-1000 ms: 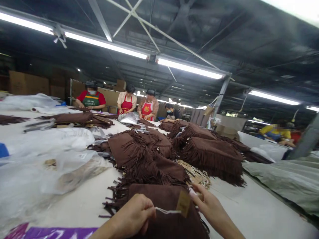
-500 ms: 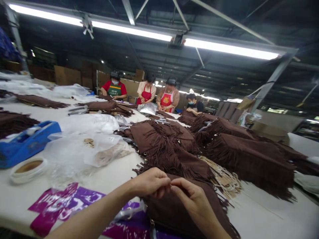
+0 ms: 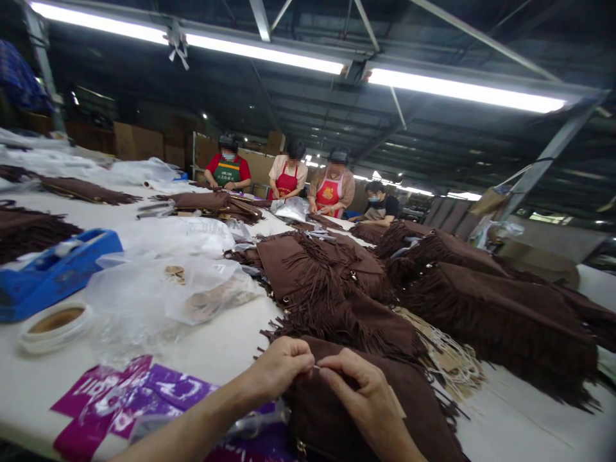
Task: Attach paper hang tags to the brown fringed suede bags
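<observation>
My left hand [image 3: 285, 366] and my right hand [image 3: 359, 388] meet over a dark brown fringed bag [image 3: 332, 420], fingertips pinched close together. A thin pale string [image 3: 316, 367] shows in the small gap between them, and both hands hold it. Past the right hand's edge peeks a tan tag [image 3: 397, 403], mostly hidden. Behind the hands lies another fringed brown bag [image 3: 370, 314]. Several tan tags with white strings [image 3: 452, 353] are heaped to the right of the bag.
At left stand a blue tape dispenser [image 3: 62, 269] and a tape roll [image 3: 55, 327]. Clear plastic bags [image 3: 158, 289] and purple printed plastic [image 3: 120, 398] lie on the white table [image 3: 231, 346]. More brown bags [image 3: 495, 321] are stacked at right. Several co-workers [image 3: 332, 186] work at the far side.
My hands have drawn slightly apart, so the string now shows between the fingertips. The tan tag by the right hand has come into sight. The view has shifted a little.
</observation>
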The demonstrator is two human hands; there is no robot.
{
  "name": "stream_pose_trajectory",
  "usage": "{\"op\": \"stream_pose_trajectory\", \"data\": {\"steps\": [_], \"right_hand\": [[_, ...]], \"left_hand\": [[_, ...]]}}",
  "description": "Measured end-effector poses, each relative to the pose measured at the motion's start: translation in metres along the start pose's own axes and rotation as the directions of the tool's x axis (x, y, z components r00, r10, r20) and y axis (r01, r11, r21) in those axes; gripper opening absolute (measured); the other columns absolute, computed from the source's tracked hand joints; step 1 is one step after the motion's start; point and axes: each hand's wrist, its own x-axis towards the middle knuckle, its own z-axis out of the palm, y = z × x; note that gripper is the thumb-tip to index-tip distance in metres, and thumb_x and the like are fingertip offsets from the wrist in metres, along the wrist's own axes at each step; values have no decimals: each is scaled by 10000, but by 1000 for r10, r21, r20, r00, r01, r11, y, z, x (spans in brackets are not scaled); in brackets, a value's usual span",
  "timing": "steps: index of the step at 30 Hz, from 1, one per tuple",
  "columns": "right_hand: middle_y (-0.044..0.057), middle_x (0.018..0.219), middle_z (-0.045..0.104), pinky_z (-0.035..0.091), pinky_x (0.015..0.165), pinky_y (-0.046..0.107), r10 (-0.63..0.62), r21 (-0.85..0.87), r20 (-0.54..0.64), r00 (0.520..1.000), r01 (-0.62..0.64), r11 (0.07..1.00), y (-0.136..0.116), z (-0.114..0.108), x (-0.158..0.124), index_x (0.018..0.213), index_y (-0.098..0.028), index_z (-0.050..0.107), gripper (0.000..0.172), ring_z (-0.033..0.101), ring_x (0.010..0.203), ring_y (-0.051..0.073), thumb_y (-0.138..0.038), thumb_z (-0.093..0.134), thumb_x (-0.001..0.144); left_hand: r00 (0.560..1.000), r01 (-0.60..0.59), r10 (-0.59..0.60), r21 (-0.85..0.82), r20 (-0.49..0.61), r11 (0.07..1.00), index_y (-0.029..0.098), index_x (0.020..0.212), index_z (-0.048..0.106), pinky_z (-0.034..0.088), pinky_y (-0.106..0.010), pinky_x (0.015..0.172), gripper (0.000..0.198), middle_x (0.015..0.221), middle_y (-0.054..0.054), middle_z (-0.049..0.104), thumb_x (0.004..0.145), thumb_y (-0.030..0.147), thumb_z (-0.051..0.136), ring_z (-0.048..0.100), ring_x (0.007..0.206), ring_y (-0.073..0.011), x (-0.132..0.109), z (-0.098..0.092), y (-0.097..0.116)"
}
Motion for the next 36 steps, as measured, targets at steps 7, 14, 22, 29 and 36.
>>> {"op": "stream_pose_trajectory", "data": {"steps": [7, 14, 22, 29, 36], "right_hand": [[-15, 659, 636, 412, 601, 240, -24, -66, 65, 998, 29, 997, -1, 6, 0, 708, -198, 667, 185, 585, 625, 148, -265, 595, 864], [-2, 646, 678, 416, 590, 230, 57, -33, 215, 975, -51, 998, 3, 16, -17, 691, -190, 677, 224, 616, 609, 153, -270, 558, 862], [3, 657, 687, 422, 591, 222, -19, -39, 229, 973, 29, 999, 8, 20, -19, 703, -194, 688, 188, 625, 608, 149, -216, 575, 852], [-8, 624, 657, 407, 563, 220, -31, -70, 227, 973, 48, 996, 10, 21, -20, 696, -198, 670, 194, 603, 570, 137, -208, 560, 855], [-1, 671, 683, 427, 603, 221, -65, -41, 235, 970, 76, 996, 14, 22, -23, 720, -204, 670, 180, 640, 624, 146, -194, 566, 865]], "left_hand": [[990, -105, 133, 431, -36, 896, 193, 626, 456, 307, -255, 585, 287, 616, 29, 468, 871, 330, 394, 421, 612, -139, -28, -3, 10], [996, -26, 86, 802, -32, 597, 214, 869, 562, 356, -297, 716, 82, 932, -23, 607, 818, 262, 603, 540, 875, -210, -69, -4, -6], [994, -16, 101, 819, -51, 573, 205, 801, 464, 387, -326, 765, 191, 944, -54, 596, 701, 43, 477, 525, 901, -226, -74, 5, -29], [999, 0, 41, 778, -32, 629, 212, 898, 504, 418, -296, 780, 280, 939, -43, 619, 731, 5, 419, 559, 887, -210, -75, 4, -22], [1000, 1, 16, 689, -18, 725, 210, 813, 598, 421, -273, 845, 192, 992, -43, 643, 746, 107, 450, 555, 957, -210, -75, -1, 2]]}}
